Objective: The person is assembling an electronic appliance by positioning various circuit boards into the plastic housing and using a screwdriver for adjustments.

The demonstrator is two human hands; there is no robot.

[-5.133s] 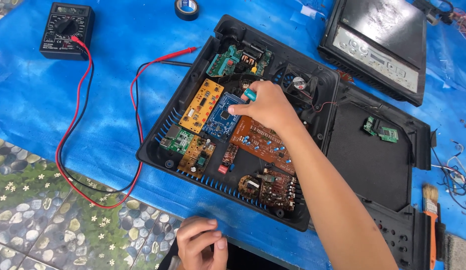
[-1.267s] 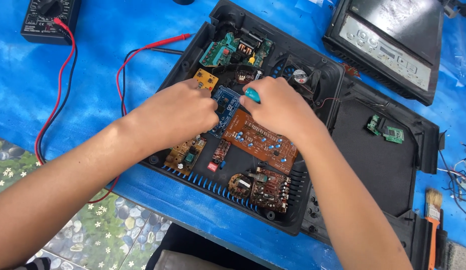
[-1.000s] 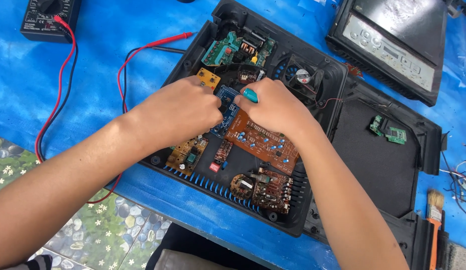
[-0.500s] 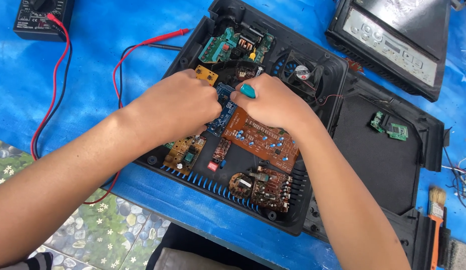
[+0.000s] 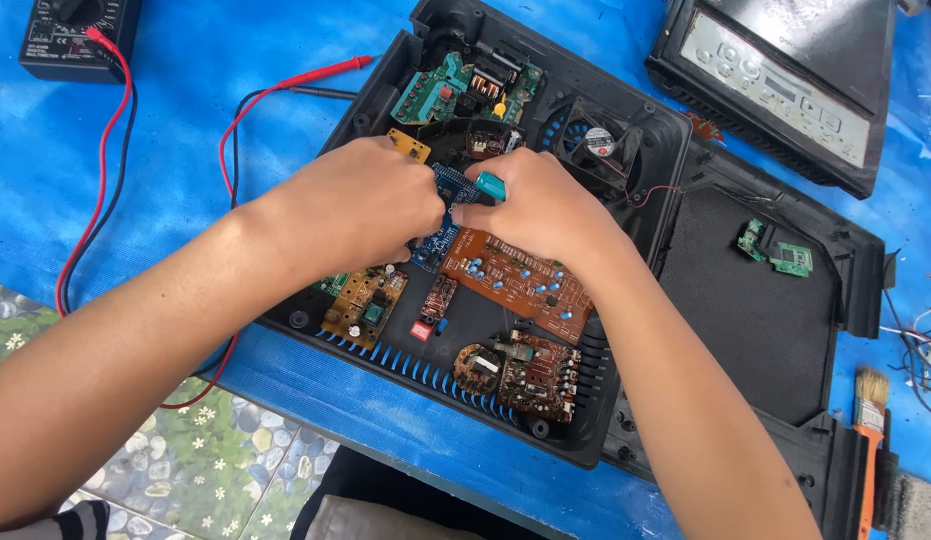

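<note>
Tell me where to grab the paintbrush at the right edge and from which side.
Take the brush by its orange handle, coming from above. It lies flat on the blue cover, bristles pointing away, with the handle's long sides open for fingers.

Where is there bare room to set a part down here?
Bare blue cloth lies between the meter with its leads and the open case. The black lid panel right of the fan is mostly bare. Around both hands the circuit boards crowd the case.

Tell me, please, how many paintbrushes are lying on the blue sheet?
1: a wooden-handled paintbrush with an orange ferrule at the right edge, beside the black plastic lid; others may lie beyond the frame.
</note>
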